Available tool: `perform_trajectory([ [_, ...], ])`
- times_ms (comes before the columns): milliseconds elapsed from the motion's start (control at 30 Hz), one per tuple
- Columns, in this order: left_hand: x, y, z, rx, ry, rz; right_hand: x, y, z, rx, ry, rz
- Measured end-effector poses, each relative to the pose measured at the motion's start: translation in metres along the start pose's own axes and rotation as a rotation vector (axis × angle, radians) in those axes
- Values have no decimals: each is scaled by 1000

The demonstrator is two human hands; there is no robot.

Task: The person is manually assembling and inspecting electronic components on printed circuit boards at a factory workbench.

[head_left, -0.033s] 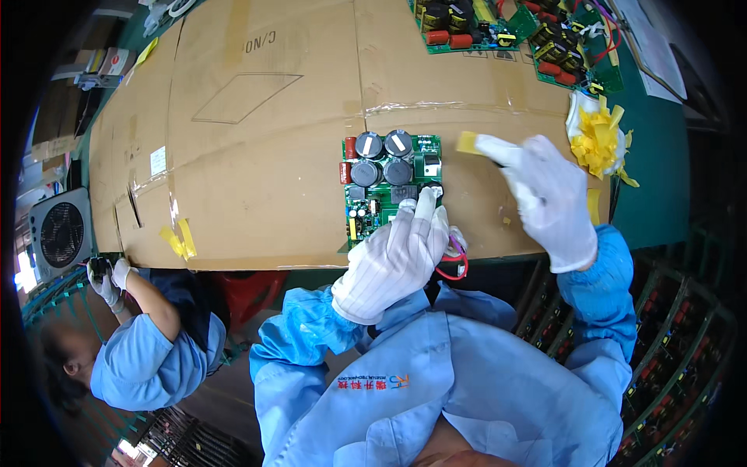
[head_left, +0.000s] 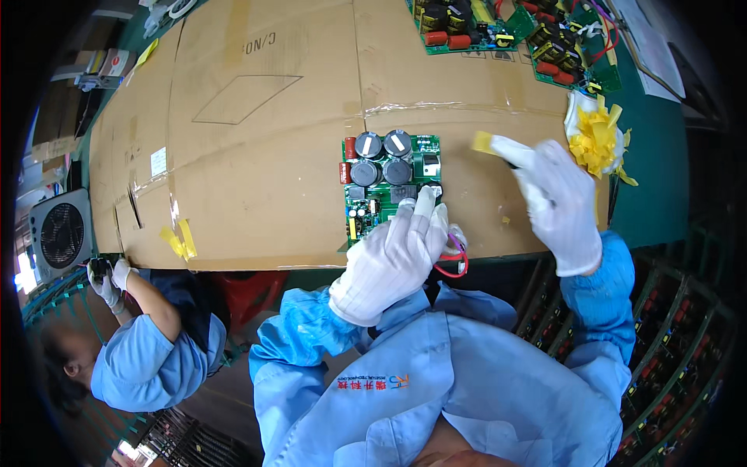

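Observation:
A green circuit board with several large black capacitors lies on the cardboard sheet in front of me. My left hand, in a white glove, rests with fingers together on the board's near right corner and holds it down. Red wires loop out just beyond that hand at the table edge. My right hand, also gloved, hovers to the right of the board and pinches a small strip of yellow tape at its fingertips.
More green circuit boards lie at the far right. A wad of yellow tape scraps sits right of my right hand. Yellow tape bits stick to the cardboard's near edge. Another person in blue works at lower left, beside a fan.

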State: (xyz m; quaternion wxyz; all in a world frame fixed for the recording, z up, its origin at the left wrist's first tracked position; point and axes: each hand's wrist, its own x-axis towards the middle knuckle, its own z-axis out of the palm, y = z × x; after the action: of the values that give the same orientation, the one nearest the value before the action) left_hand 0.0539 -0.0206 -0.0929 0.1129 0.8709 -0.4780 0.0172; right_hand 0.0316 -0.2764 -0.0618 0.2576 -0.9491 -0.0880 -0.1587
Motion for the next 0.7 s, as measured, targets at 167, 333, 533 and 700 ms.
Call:
perform_trajectory([
  [167, 14, -28, -57, -642, -172, 66, -59, 9, -41, -353, 142, 255],
  [333, 27, -62, -56, -371, 7, 8, -133, 28, -54, -636, -194, 621],
  [533, 50, -49, -29, -9, -111, 156, -106, -3, -47, -60, 1, 623],
  [700, 64, -66, -6, -152, 42, 161, -59, -11, 4, 231, -165, 270],
])
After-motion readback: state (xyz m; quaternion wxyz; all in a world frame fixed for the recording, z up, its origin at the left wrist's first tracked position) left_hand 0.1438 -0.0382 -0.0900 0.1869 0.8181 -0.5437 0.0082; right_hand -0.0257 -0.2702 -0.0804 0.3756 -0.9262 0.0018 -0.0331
